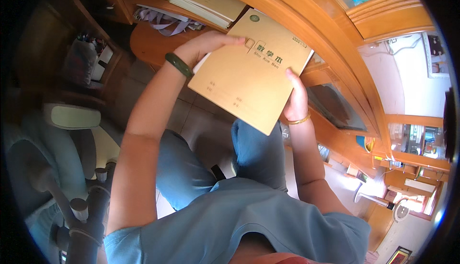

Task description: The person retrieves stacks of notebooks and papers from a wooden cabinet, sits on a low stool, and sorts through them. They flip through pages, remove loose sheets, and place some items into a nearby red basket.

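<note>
Both of my hands hold a tan paper-covered exercise book [244, 80] out in front of me, tilted above my knees. Its cover bears printed writing and a small round emblem. White edges show from under the cover at both sides; whether other books lie beneath it, I cannot tell. My left hand [206, 46] grips the left edge with its thumb on the cover and its fingers hidden behind. On the right edge, my right hand [297, 95] pinches with the thumb on top, its fingers mostly hidden underneath.
A wooden shelf [199, 16] ahead holds a stack of tan books [210, 1], with lilac straps [169, 23] below. Glass-fronted wooden cabinet doors [336, 102] run along the right. To my left stand a grey tubular frame with knobs [79, 208] and a filled clear plastic bag [81, 61].
</note>
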Demonstrator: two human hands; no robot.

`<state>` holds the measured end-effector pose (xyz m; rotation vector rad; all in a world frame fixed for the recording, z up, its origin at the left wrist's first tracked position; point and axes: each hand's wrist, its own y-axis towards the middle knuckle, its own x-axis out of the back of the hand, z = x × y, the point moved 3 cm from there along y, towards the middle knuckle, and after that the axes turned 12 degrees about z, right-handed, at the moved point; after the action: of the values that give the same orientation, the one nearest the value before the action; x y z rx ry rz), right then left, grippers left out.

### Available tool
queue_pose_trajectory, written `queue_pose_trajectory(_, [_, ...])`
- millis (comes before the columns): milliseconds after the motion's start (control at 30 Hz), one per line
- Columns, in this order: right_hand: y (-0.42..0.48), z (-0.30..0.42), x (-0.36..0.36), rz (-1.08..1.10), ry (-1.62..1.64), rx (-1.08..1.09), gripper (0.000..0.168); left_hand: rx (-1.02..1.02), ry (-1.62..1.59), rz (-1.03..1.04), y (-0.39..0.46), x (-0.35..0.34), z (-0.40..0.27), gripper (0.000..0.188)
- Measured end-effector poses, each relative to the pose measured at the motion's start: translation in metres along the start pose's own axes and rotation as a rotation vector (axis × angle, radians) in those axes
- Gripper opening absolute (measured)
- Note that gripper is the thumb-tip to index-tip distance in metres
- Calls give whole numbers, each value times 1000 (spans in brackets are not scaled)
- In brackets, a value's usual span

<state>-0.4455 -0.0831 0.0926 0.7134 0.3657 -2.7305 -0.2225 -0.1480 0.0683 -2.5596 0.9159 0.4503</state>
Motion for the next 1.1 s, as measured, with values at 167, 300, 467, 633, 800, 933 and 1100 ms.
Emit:
queue_pose_trajectory(167, [37,13,31,160,238,-93,46,-183,-402,168,-12,16,-12,47])
queue_pose_trajectory(300, [31,14,31,133,366,110,48,-358,-417,36,-54,-25,26,50])
queue_pose_trajectory(467, [-22,-35,33,-48,623,185,56,-412,-260,-234,-31,-32,39,47])
queue_pose_trajectory(633, [-36,-59,8,202,458,-72,47,-406,-413,-193,-13,-34,22,37])
queue_pose_trajectory(800, [21,-33,-5,155,429,-143,49,-414,-269,-118,-6,-30,28,35])
queue_pose_trajectory(933, [41,-31,-12,238,332,-155,46,-329,-87,-248,4,-29,34,40])
queue_pose_trajectory(1100, [33,-37,5,303,143,-315,51,-249,-143,-236,3,-21,28,43])
